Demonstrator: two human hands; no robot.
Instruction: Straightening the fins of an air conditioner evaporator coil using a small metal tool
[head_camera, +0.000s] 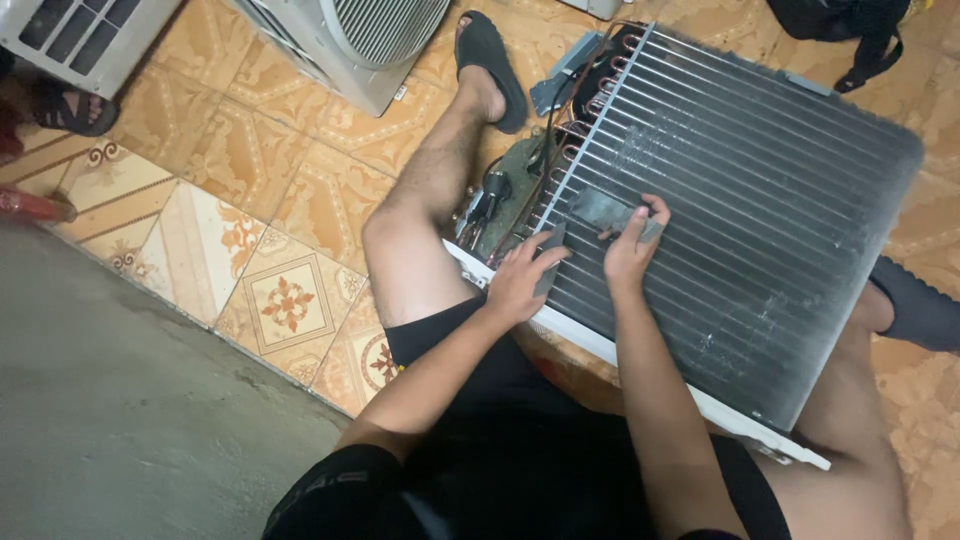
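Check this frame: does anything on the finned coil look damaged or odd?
Yes. The finned coil shows pale, scuffed patches where fins look flattened, in its upper middle and lower part. Both hands rest on a grey strip near its left edge.

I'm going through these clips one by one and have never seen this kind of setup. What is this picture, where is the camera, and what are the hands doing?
There is no machine at work here: the single picture comes from a camera on a person's head, looking down at their own arms and legs. They sit on a tiled floor with a finned coil, the radiator-like part of an air conditioner, resting between their legs. The left hand grips a small dark flat piece at the coil's edge. The right hand presses a grey strip onto the fins. Copper tubes run along the coil's far side. A grey casing with a round grille stands behind.
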